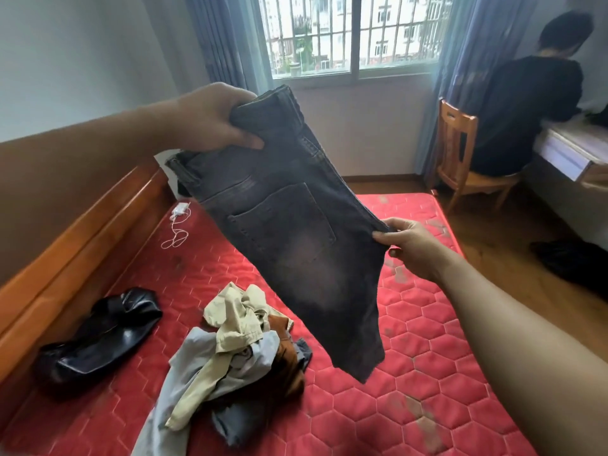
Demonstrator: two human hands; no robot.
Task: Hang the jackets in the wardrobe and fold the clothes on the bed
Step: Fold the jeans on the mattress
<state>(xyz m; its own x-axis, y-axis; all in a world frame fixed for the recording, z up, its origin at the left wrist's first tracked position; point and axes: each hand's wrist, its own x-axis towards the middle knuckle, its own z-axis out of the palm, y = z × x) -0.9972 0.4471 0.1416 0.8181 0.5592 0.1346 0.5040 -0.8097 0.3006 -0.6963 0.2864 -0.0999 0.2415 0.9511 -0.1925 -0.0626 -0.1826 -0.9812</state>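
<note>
Right hand [411, 248]: arm stretched in from lower right, thumb and fingers pinching the side seam of the jeans [296, 232].
Jacket [98, 340]: black, glossy, crumpled on the red bed [411, 357], far left.
Left hand [210, 118]: raised, fingers curled tight around the waistband.
Pile [230, 350]: beige, grey and brown clothes heaped on the bed.
Jeans: dark faded denim, back pocket showing, held aloft over the bed.
Person [526, 110]: seated on chair [457, 149], far right, back turned.

White charger [179, 210] with looped cable [174, 240]. Barred window [348, 34] between blue curtains [220, 41]. Wooden chair [455, 149] at right, occupied by a person in black [526, 116], facing a pale desk [566, 149]. Dark bundle [572, 261] on wooden floor [493, 258] below the desk.
</note>
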